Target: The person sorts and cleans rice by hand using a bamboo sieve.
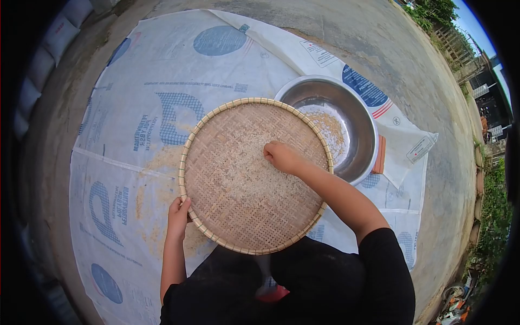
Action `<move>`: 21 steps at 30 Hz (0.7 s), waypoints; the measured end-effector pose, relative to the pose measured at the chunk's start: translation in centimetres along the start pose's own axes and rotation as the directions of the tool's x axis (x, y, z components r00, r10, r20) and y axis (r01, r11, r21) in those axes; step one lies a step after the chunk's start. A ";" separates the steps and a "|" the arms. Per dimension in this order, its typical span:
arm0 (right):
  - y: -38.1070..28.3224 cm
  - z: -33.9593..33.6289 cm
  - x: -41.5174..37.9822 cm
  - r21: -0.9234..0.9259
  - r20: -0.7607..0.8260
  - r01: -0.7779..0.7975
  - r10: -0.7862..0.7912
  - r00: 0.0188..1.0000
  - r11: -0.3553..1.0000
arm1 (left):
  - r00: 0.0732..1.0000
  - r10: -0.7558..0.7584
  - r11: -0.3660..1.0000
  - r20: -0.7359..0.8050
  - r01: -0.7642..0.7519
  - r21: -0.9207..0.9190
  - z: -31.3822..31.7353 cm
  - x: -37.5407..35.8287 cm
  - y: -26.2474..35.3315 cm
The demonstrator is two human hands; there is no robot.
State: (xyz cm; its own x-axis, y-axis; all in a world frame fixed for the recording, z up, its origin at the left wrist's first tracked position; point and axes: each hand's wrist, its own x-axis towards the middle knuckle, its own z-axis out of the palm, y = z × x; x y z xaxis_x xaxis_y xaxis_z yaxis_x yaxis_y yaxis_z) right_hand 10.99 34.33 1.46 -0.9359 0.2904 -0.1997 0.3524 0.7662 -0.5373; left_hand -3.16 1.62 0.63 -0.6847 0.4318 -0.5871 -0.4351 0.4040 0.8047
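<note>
A round woven bamboo tray lies level in front of my body, with pale grains spread over its middle. At the tray's lower left rim, my left hand is closed round the edge, its thumb on top. Over the grains, right of the tray's centre, my right hand has its fingers curled together; whatever they pinch is hidden. Behind the tray's right rim stands a wide metal basin with some yellowish grain or husk in it. The tray overlaps the basin's near left side.
Printed white sheeting covers the concrete ground, with husks scattered left of the tray. A red brick touches the basin's right side. Filled white sacks line the far left. Plants grow at the right edge.
</note>
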 end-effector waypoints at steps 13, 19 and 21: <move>1.8 -2.3 -0.6 0.144 -0.156 0.028 -0.005 0.988 0.989 | 1.000 -0.009 1.000 0.028 0.009 0.018 -0.1 0.0 0.4; 10.2 -8.3 -5.3 0.208 -0.565 -0.428 0.465 0.681 0.879 | 0.997 -0.050 0.999 0.057 0.049 0.020 -0.4 0.2 0.8; 9.8 -7.6 -6.5 0.061 -0.669 -0.493 0.402 0.625 0.868 | 0.998 -0.048 0.999 0.052 0.047 0.024 -0.3 0.5 0.6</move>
State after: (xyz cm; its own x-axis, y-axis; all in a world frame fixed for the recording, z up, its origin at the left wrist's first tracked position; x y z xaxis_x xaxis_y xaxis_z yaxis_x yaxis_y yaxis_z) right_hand 20.52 44.33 3.66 -0.4416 0.8728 0.2077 0.7668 0.4873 -0.4178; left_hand -3.94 1.79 0.82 -0.6320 0.4529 -0.6289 -0.4527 0.4428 0.7739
